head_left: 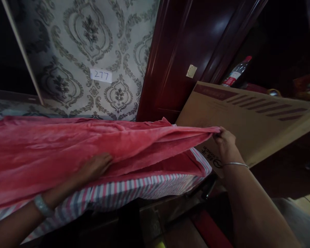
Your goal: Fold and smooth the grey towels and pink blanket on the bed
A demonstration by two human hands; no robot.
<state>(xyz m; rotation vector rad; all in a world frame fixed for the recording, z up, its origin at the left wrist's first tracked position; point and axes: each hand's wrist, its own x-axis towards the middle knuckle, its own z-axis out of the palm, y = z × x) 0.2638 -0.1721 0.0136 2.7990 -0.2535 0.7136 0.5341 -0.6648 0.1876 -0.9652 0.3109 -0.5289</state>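
Note:
A pink plush blanket [74, 144] lies over a surface covered with a striped cloth [144, 182] in grey, white and pink. At the right, my right hand [224, 140] pinches a corner of the blanket and holds it raised, so a fold stretches taut toward the middle. My left hand [96, 165] rests on the blanket nearer its front edge, fingers stretched out and somewhat blurred. Beneath the lifted part, another pink layer shows on the striped cloth.
Just behind my right hand leans a large cardboard box [243, 120]. A bottle with a red cap [236, 74] stands beyond it. Dark red wooden panels [186, 41] and patterned wallpaper [90, 34] with a paper label [101, 75] reading 277 are at the back.

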